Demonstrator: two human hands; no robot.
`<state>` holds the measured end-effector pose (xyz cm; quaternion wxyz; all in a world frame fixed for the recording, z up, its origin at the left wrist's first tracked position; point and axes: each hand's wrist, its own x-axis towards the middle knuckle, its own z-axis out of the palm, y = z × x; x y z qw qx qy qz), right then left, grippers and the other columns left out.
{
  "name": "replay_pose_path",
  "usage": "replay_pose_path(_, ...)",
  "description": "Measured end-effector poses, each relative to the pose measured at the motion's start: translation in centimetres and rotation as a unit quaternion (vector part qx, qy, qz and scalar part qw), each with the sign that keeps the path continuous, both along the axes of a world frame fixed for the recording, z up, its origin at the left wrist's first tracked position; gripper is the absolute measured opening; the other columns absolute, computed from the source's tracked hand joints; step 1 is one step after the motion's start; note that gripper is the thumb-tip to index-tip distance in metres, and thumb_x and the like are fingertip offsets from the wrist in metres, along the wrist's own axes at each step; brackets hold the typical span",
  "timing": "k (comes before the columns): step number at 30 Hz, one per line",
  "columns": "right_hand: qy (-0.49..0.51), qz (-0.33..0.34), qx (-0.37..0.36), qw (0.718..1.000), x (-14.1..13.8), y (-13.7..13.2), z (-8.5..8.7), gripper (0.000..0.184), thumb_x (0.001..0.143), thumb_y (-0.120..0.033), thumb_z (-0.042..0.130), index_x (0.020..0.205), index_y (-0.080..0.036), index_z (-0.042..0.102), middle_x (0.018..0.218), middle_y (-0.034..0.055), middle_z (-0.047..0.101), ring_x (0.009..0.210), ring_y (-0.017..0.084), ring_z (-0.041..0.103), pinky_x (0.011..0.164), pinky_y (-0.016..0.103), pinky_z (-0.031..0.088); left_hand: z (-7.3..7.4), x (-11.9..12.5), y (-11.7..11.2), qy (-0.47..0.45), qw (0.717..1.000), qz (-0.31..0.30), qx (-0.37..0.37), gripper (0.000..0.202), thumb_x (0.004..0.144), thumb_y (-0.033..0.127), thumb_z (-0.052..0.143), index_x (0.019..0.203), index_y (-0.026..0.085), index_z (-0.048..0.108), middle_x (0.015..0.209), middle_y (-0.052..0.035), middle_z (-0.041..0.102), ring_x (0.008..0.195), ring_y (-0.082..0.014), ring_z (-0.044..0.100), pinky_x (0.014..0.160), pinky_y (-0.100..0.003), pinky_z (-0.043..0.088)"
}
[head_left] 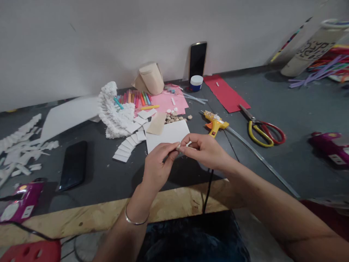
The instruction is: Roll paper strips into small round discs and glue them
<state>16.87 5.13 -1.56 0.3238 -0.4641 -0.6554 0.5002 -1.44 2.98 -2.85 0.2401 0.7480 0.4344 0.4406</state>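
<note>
My left hand [160, 160] and my right hand [200, 149] meet over the near edge of a white sheet [170, 133]. Between their fingertips is a small pale piece [178, 148], pinched from both sides and mostly covered, so its kind is unclear. Beyond the fingers lies a cluster of small beige rounded pieces [174, 118], with a tan paper piece [156, 123] beside it. White rectangular cards [127, 146] fan out left of the sheet. A yellow glue gun [215, 123] rests to the right of the sheet, a long clear glue stick [261, 160] extending from its back.
Scissors [261, 131] with yellow and red handles lie right, near red paper [227, 94]. A black phone [73, 165] lies left; another phone [197, 60] leans on the wall behind a jar [196, 83]. Purple glue guns [25, 200] sit at both sides. White ruffled paper [109, 112] is heaped back left.
</note>
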Motion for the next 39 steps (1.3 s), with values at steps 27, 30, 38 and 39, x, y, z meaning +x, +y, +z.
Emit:
replay_pose_path(27,0.128,0.052,-0.138,0.981,0.8,1.9,-0.9,0.027,0.077,-0.043,0.068,0.077,-0.017,0.064,0.046,-0.01,0.04,0.038,0.004,0.031,0.038,0.019,0.021,0.0,0.3,1.6,0.068,0.986,0.028,0.152,0.016,0.085,0.026,0.066,0.099,0.021,0.072,0.088,-0.0032,0.063,0.084,-0.0134,0.061,0.076,-0.025,0.049)
replay_pose_path(30,0.079,0.029,-0.11,0.99,0.7,1.8,-0.8,0.026,0.077,-0.043,0.068,0.078,-0.017,0.064,0.047,-0.0099,0.041,0.038,0.004,0.034,0.038,0.019,0.021,0.2,0.2,1.6,0.138,0.976,0.011,0.171,0.017,0.089,0.022,0.06,0.103,0.018,0.069,0.092,-0.0055,0.066,0.089,-0.0156,0.062,0.079,-0.027,0.049)
replay_pose_path(38,0.04,0.033,-0.121,0.991,0.8,1.9,-0.8,0.032,0.076,-0.048,0.069,0.081,-0.016,0.066,0.046,-0.0098,0.04,0.038,0.004,0.033,0.038,0.02,0.021,0.5,0.0,2.1,0.14,0.98,-0.011,0.139,0.011,0.09,0.025,0.06,0.09,0.019,0.069,0.081,-0.0035,0.069,0.079,-0.0148,0.062,0.071,-0.026,0.047)
replay_pose_path(39,0.062,0.056,-0.138,0.987,1.0,2.1,-0.9,0.034,0.077,-0.049,0.069,0.082,-0.016,0.066,0.046,-0.0099,0.04,0.038,0.004,0.032,0.038,0.02,0.021,0.6,-0.1,2.2,0.106,0.987,-0.019,0.121,0.009,0.088,0.026,0.063,0.089,0.019,0.07,0.08,-0.0028,0.069,0.078,-0.0143,0.062,0.07,-0.026,0.047)
